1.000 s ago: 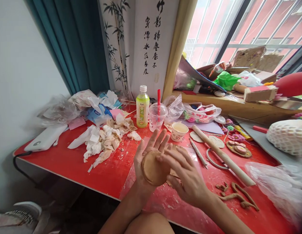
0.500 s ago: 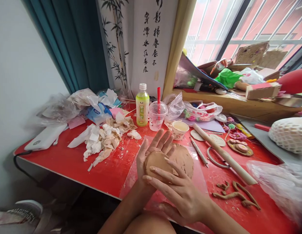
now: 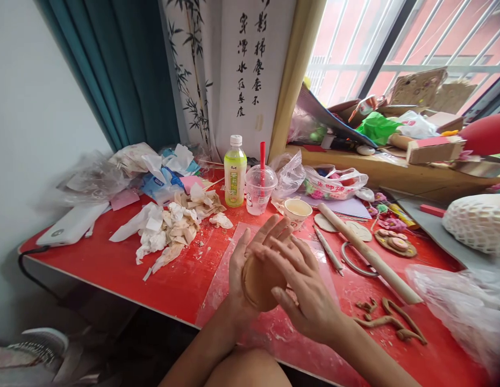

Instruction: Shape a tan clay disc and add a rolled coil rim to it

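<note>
A round, flat disc of brown clay [image 3: 265, 285] lies tilted against the palm of my left hand [image 3: 236, 271], which supports it with fingers stretched upward. My right hand [image 3: 312, 293] reaches across from the other side, its fingers extended and spread over the disc's upper part and the left fingers. The right thumb is near the disc's right edge. Below both hands lies a clear plastic sheet [image 3: 218, 293] on the red table. The larger clay slab behind the hands is almost wholly hidden.
A rolling pin [image 3: 371, 252], a pen-like tool [image 3: 328, 251], a metal ring [image 3: 349, 263] and clay coils [image 3: 395, 322] lie to the right. A paper cup [image 3: 297, 212], plastic cup [image 3: 258, 196] and drink bottle [image 3: 235, 177] stand behind. Crumpled tissues [image 3: 169, 231] are left.
The clay disc has tipped more upright in my left hand. My right hand has moved up, its fingers now over the disc's top and the left fingers. The larger slab has become hidden.
</note>
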Motion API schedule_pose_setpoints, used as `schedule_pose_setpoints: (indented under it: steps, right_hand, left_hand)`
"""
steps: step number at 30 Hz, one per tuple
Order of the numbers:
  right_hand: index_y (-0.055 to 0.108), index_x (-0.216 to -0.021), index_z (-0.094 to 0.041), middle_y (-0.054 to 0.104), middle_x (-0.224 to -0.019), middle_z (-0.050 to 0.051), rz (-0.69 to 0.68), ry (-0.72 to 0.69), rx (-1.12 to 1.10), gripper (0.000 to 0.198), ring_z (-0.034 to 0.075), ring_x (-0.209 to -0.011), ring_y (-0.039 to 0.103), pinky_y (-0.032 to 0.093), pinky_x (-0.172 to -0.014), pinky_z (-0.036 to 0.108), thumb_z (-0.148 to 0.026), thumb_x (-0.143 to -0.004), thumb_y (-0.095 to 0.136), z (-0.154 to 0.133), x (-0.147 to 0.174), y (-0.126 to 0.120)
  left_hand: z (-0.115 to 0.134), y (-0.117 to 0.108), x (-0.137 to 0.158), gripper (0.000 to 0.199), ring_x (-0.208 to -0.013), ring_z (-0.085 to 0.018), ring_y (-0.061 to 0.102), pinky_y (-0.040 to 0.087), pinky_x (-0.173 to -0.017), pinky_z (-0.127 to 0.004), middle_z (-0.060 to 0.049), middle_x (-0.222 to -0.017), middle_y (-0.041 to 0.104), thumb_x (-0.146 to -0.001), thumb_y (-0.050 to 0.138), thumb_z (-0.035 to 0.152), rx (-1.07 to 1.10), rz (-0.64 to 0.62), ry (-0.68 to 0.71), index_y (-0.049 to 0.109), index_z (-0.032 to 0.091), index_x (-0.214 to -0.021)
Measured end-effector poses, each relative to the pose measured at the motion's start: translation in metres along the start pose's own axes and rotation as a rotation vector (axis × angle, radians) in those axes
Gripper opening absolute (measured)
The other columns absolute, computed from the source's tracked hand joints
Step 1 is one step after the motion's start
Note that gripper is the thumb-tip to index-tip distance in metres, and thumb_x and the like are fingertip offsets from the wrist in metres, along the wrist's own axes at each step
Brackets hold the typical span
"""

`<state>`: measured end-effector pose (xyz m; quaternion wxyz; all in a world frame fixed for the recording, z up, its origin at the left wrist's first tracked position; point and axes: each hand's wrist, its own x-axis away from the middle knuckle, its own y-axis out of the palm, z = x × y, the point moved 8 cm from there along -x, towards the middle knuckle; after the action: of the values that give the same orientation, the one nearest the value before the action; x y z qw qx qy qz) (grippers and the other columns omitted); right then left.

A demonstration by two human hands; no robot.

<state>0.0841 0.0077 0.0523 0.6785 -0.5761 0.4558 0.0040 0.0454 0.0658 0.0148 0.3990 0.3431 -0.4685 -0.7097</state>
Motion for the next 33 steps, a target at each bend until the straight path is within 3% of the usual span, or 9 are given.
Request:
schedule_pose_setpoints:
  steps: [4, 8, 13, 18, 22, 27, 31, 33]
  right_hand:
    - [0.040, -0.131, -0.010, 0.062, -0.122, 0.006, 0.033, -0.172, -0.079, 0.043, 0.014, -0.131, 0.038, 0.007, -0.117, 0.039, -0.027, -0.091, 0.041, -0.016, -0.001, -0.004]
    - [0.038, -0.131, -0.010, 0.055, -0.130, 0.008, 0.012, 0.009, -0.004, 0.044, 0.017, -0.135, 0.031, 0.004, -0.116, 0.041, -0.022, -0.089, 0.040, -0.001, -0.003, -0.003]
    - [0.041, -0.129, -0.014, 0.064, -0.119, 0.004, 0.015, -0.203, -0.107, 0.041, 0.014, -0.128, 0.042, 0.009, -0.116, 0.039, -0.020, -0.088, 0.040, -0.020, -0.002, -0.006]
    - [0.038, -0.131, -0.011, 0.057, -0.128, 0.007, 0.020, -0.057, -0.002, 0.043, 0.017, -0.135, 0.031, 0.006, -0.115, 0.043, -0.021, -0.089, 0.040, -0.005, -0.002, -0.005]
    - [0.044, -0.125, -0.010, 0.065, -0.116, 0.007, 0.014, -0.285, -0.097, 0.038, 0.013, -0.131, 0.038, 0.010, -0.116, 0.039, -0.025, -0.091, 0.039, -0.023, 0.002, -0.006]
    - [0.039, -0.130, -0.009, 0.058, -0.127, 0.009, -0.019, -0.092, -0.013, 0.043, 0.017, -0.136, 0.028, 0.005, -0.116, 0.042, -0.025, -0.090, 0.040, -0.006, 0.001, -0.002]
    - [0.044, -0.126, -0.008, 0.065, -0.116, 0.009, -0.033, -0.309, -0.152, 0.041, 0.015, -0.128, 0.042, 0.008, -0.116, 0.042, -0.025, -0.089, 0.041, -0.025, 0.004, -0.007]
    - [0.043, -0.126, -0.009, 0.068, -0.111, 0.008, -0.003, -0.315, -0.207, 0.042, 0.015, -0.126, 0.045, 0.010, -0.116, 0.041, -0.025, -0.088, 0.041, -0.027, 0.004, -0.012]
  left_hand:
    - [0.003, -0.001, -0.002, 0.050, -0.134, -0.020, 0.034, 0.020, -0.114, -0.035, -0.004, -0.139, 0.046, -0.092, 0.028, 0.046, -0.007, 0.001, 0.048, 0.039, 0.023, -0.135]
    - [-0.001, 0.001, -0.003, 0.049, -0.135, -0.020, 0.032, 0.021, -0.114, -0.035, -0.004, -0.139, 0.045, -0.092, 0.027, 0.046, -0.014, 0.000, 0.005, 0.043, 0.022, -0.132]
    - [0.002, -0.002, -0.003, 0.056, -0.135, -0.021, 0.032, 0.021, -0.114, -0.035, -0.008, -0.135, 0.049, -0.090, 0.029, 0.051, -0.038, 0.072, 0.044, 0.043, 0.017, -0.132]
    - [-0.003, -0.002, -0.003, 0.054, -0.134, -0.021, 0.034, 0.023, -0.113, -0.034, -0.007, -0.139, 0.045, -0.090, 0.030, 0.050, -0.010, 0.062, -0.021, 0.042, 0.019, -0.133]
    - [0.000, -0.003, -0.005, 0.056, -0.134, -0.021, 0.034, 0.021, -0.114, -0.035, -0.007, -0.136, 0.049, -0.089, 0.030, 0.053, 0.002, 0.058, 0.019, 0.042, 0.019, -0.133]
    - [-0.002, -0.002, -0.004, 0.056, -0.134, -0.019, 0.033, 0.024, -0.113, -0.032, -0.008, -0.137, 0.047, -0.090, 0.029, 0.052, 0.026, 0.073, -0.013, 0.042, 0.017, -0.132]
    - [0.000, 0.001, -0.002, 0.056, -0.134, -0.020, 0.033, 0.021, -0.114, -0.036, -0.007, -0.137, 0.047, -0.090, 0.029, 0.053, 0.017, 0.025, 0.018, 0.042, 0.019, -0.132]
    - [0.000, -0.001, -0.001, 0.055, -0.135, -0.021, 0.033, 0.020, -0.114, -0.036, -0.006, -0.137, 0.047, -0.090, 0.028, 0.052, 0.006, 0.033, 0.019, 0.042, 0.020, -0.133]
